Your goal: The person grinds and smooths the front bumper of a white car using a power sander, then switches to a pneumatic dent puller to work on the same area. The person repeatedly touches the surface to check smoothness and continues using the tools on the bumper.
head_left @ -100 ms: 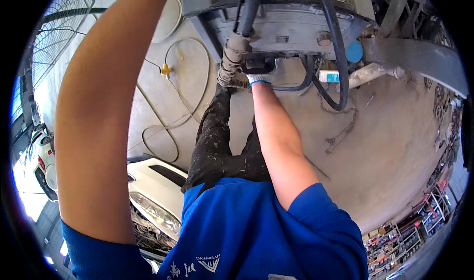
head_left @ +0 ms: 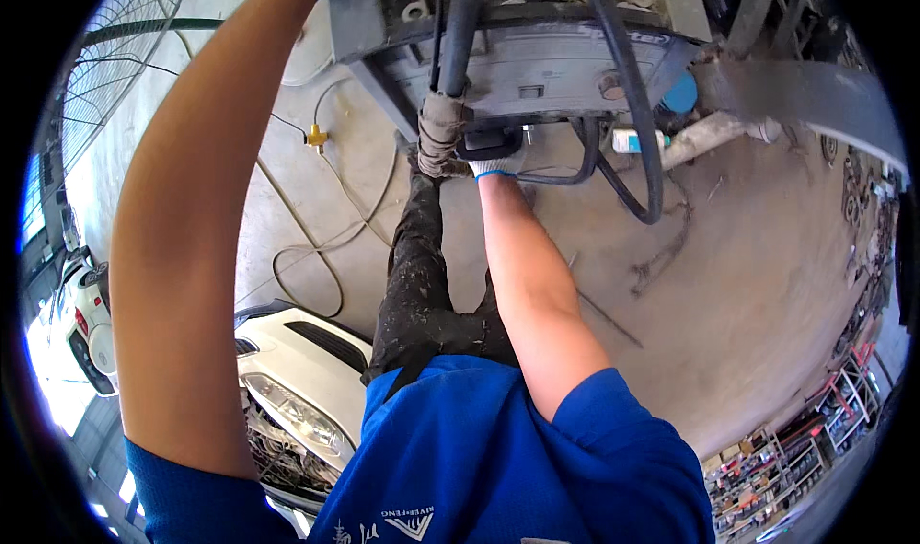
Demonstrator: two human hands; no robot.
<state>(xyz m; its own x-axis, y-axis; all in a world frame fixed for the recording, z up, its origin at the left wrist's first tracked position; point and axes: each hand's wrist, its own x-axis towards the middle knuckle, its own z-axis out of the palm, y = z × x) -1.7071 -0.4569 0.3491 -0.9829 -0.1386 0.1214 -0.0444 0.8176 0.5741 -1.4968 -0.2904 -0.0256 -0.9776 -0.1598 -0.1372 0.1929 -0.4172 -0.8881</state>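
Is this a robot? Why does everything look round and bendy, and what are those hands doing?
No robot here: it's a person. A wide camera on their head looks down, which makes straight edges bend. The right hand, in a white glove, is at the edge of a grey machine, beside a black part; its grip is hidden. The left hand is beyond the top edge. A yellow connector lies on the floor, and a white car is at the left.
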